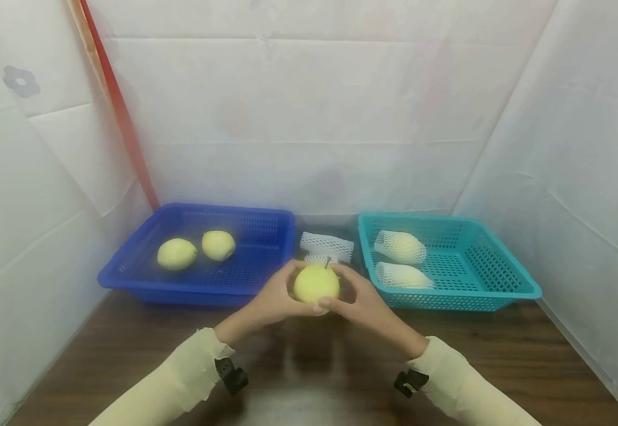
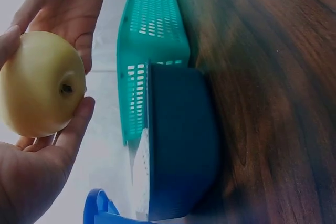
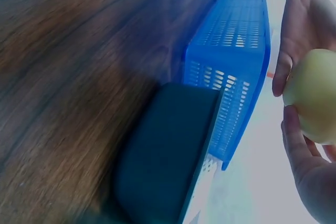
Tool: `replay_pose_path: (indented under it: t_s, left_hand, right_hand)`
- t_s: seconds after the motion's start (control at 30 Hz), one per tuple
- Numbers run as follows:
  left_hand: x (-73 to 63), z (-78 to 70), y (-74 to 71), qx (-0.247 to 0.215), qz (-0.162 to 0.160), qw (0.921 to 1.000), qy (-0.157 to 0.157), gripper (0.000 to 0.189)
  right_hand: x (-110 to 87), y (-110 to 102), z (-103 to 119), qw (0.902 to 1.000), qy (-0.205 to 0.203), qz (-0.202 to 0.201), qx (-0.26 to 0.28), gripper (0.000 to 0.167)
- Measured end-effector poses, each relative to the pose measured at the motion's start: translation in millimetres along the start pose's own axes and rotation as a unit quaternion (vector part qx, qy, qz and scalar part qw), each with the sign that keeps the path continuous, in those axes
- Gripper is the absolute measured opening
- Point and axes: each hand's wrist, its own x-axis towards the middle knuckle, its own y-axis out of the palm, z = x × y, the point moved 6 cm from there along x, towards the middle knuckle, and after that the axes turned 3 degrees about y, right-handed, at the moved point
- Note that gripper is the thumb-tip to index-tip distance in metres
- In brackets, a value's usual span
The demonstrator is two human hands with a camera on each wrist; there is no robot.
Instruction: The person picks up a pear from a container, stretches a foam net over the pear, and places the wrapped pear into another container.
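Both hands hold one pale yellow-green pear (image 1: 315, 285) up in front of the baskets, its thin stem pointing up. My left hand (image 1: 275, 300) grips its left side, and my right hand (image 1: 366, 303) grips the right, the two thumbs meeting at the near side. From below, the left wrist view shows the pear's dark blossom end, with fingertips around it. Behind the hands, white foam net sleeves (image 1: 327, 245) lie in a dark box (image 2: 181, 140), partly hidden by the pear.
On the left, a blue basket (image 1: 191, 289) holds two bare pears (image 1: 177, 254). A teal basket (image 1: 511, 284) on the right contains two pears in foam nets (image 1: 401, 247). All stand on a dark wooden table (image 1: 500, 355), with white sheeting (image 1: 309, 118) behind and beside it.
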Motion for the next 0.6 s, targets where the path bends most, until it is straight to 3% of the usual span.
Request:
replay_pose_path:
  t_s: [0.3,0.6]
  left_hand:
    - [-9.2,11.5,14.8,0.056,0.010,0.9982,0.017,0.072]
    - [-20.5,27.6,29.8,0.123,0.021,0.9917,0.032,0.071]
  right_hand:
    - [-10.4,-3.3,-15.2,0.9978,0.005,0.017,-0.064,0.062]
    - [-21.8,1.3,-34.2,0.9943,-0.009,0.051,-0.093,0.061]
